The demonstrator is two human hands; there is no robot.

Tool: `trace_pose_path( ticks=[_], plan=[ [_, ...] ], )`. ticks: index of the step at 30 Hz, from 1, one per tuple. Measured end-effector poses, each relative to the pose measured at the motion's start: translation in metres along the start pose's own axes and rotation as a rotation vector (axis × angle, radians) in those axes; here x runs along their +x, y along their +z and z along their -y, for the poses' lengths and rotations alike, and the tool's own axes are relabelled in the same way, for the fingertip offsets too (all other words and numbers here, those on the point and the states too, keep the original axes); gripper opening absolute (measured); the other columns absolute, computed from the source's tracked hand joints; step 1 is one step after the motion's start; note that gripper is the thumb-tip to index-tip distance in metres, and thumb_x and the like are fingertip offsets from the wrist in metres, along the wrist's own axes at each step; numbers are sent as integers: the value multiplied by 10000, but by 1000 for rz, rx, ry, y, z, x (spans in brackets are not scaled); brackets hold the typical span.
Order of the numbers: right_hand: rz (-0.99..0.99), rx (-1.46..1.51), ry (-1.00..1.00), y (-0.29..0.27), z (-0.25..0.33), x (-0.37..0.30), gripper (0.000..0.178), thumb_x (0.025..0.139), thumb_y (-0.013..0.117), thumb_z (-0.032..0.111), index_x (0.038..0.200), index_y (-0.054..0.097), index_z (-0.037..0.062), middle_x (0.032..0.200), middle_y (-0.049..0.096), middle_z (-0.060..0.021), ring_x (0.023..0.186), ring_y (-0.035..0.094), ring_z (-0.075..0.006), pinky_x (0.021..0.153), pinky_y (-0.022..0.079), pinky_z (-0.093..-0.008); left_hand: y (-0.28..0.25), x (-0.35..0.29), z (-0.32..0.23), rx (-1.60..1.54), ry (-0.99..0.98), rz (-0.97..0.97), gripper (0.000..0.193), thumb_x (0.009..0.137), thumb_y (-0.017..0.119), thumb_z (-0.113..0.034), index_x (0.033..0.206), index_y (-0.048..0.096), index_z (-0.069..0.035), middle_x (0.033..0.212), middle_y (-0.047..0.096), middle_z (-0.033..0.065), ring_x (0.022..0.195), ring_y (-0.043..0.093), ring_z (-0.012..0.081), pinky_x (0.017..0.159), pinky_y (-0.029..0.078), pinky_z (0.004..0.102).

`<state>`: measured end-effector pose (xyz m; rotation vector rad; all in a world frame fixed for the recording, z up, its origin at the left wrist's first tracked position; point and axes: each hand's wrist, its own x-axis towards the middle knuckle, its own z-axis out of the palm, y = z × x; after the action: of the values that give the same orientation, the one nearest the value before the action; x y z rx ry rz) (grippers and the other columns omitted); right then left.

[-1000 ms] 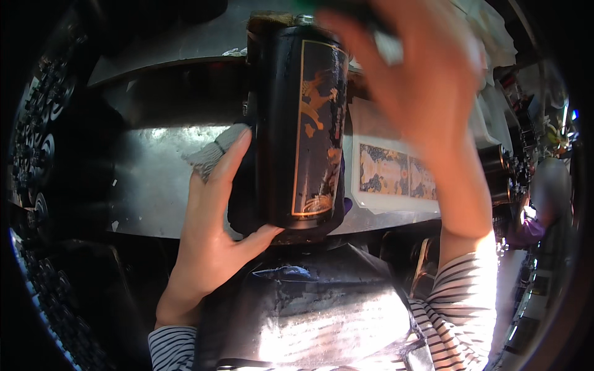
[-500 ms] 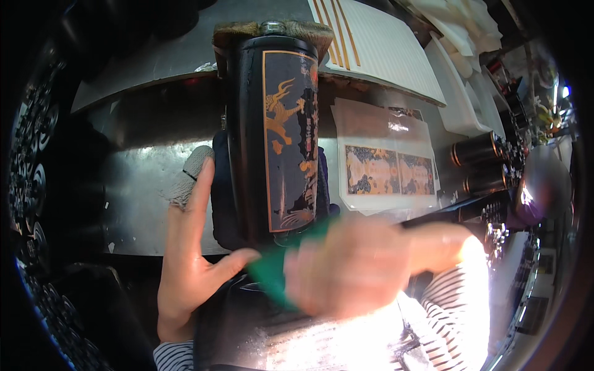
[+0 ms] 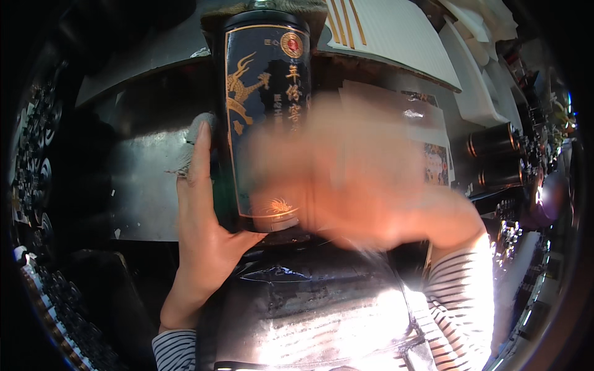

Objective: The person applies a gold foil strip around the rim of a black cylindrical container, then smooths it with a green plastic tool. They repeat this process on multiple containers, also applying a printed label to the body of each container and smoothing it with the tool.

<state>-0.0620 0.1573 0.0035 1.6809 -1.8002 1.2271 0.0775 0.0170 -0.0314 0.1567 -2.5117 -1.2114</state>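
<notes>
We see the left hand [image 3: 207, 241] clasping the tall dark bottle [image 3: 266, 117] upright at 12 o'clock, over the tabletop [image 3: 142, 185]. Right hand [image 3: 352, 185] blurs across the bottle's lower front; its grip we cannot tell. Risk, we judge: a brisk one-sided rub could twist the bottle from that single palm.

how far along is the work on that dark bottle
Done: the dark bottle is lifted upright off the bench, its gold-printed label in place on the front. In hand: the left hand steadies its side and base while the blurred right hand sweeps across the front. Left: hard to tell; two dark cylinders lie at right.
</notes>
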Motion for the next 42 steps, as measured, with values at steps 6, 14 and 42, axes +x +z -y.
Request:
trace_pose_path(
  ticks=[6,14,42],
  plan=[
    [-131,-270,-196,-18,-11,18,152,663,725,108,793,657,70,704,618,12,553,569,-108,512,458,-241,0,-2,14,-135,-28,52,1115,593,880,-198,1460,211,18,1331,473,177,1154,452,297,975,367,405],
    [-119,-429,270,-27,-37,48,229,713,796,212,882,699,92,734,665,-48,570,610,-145,527,469,-261,11,4,11,-149,-90,-36,935,675,842,-219,1409,319,33,1341,445,164,1201,453,295,1015,357,397],
    [50,180,-151,-23,13,-43,150,735,717,131,866,676,71,817,642,-14,733,611,-164,659,503,-295,-2,4,27,-90,-190,76,835,582,863,-211,1299,497,10,1107,580,118,995,520,231,926,393,321]
  ],
)
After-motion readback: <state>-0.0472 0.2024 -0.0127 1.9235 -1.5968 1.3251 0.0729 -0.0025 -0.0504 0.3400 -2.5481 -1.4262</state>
